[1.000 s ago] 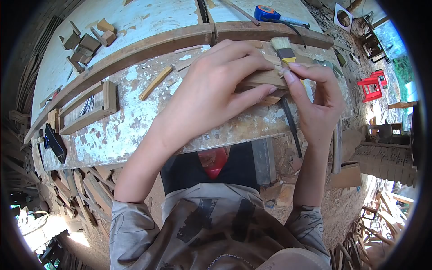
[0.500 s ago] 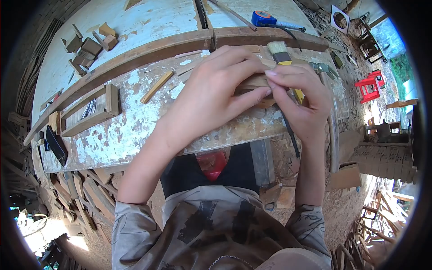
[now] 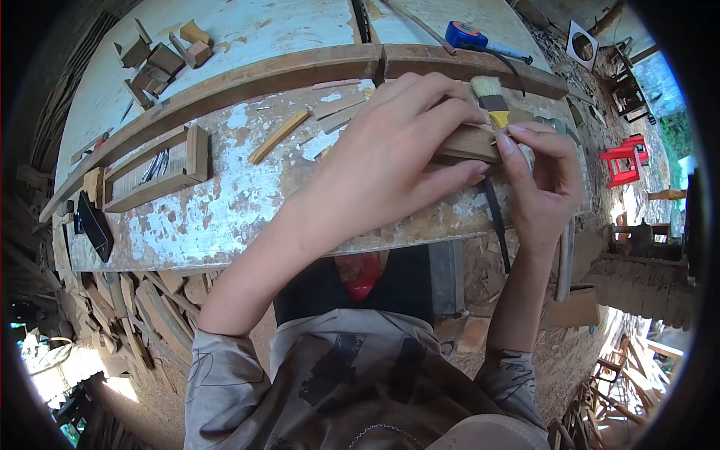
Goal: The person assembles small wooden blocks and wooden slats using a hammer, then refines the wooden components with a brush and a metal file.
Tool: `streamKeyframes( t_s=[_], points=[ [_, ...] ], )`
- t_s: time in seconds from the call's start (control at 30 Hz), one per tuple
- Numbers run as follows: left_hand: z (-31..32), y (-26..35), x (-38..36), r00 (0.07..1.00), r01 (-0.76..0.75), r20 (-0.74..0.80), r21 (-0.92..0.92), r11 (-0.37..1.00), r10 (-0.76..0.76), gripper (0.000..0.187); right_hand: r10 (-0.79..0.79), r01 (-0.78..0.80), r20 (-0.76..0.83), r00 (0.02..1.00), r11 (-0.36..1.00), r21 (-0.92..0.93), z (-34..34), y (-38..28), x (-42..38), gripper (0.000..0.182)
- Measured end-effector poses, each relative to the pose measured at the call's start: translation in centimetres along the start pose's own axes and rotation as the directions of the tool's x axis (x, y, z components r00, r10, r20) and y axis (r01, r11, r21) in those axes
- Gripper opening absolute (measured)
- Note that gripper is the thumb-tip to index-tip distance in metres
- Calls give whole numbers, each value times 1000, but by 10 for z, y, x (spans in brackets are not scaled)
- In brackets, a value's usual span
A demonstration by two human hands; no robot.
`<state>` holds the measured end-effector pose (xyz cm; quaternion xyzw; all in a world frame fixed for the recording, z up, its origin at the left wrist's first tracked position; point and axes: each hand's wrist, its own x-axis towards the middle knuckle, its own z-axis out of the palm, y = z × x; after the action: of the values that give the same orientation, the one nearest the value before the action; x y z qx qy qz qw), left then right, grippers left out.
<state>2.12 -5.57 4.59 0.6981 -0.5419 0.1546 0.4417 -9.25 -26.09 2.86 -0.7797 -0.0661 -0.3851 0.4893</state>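
Note:
My left hand (image 3: pixel 405 146) is closed around a small wooden block (image 3: pixel 469 143) above the near part of the workbench, its thumb under the near side. At the block's right end, my right hand (image 3: pixel 551 176) has thumb and forefinger pinched together. Whatever lies between those fingertips is too small to make out. Just beyond the fingers lies a paintbrush (image 3: pixel 492 102) with pale bristles and a yellow handle, partly hidden. A hammer (image 3: pixel 559 129) lies behind the right hand, mostly covered by it.
A wooden tray (image 3: pixel 196 154) with nails stands left on the paint-worn workbench (image 3: pixel 225 225). Near it lies a wooden stick (image 3: pixel 279 136). A long wooden rail (image 3: pixel 300 66) crosses the bench. Beyond it are a blue tape measure (image 3: pixel 465 35) and several wood blocks (image 3: pixel 165 60).
Both hands and the block appear further right in view, and more of the block shows between them. The camera view has shifted slightly. My right hand still pinches at the block's end.

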Motion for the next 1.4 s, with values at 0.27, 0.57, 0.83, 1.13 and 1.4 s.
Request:
streamKeyframes(
  t_s=[0.27,0.57,0.83,1.13,1.4],
  points=[
    [-19,8,6,996,76,42,4,997,-76,53,63,-62,-78,995,998,14,-6,-2,4,23],
    [-32,0,-2,993,103,54,57,993,-106,55,117,-110,-67,991,989,96,-15,4,13,24],
    [-24,3,8,991,100,79,45,994,-103,57,111,-111,8,994,993,25,-10,-8,11,26],
    [-18,7,10,989,107,98,63,992,-113,53,54,-50,96,994,998,-44,-11,-11,11,27],
    [-20,13,11,985,131,104,71,989,-138,46,-3,28,118,993,977,-211,-13,-23,16,26]
  ],
)
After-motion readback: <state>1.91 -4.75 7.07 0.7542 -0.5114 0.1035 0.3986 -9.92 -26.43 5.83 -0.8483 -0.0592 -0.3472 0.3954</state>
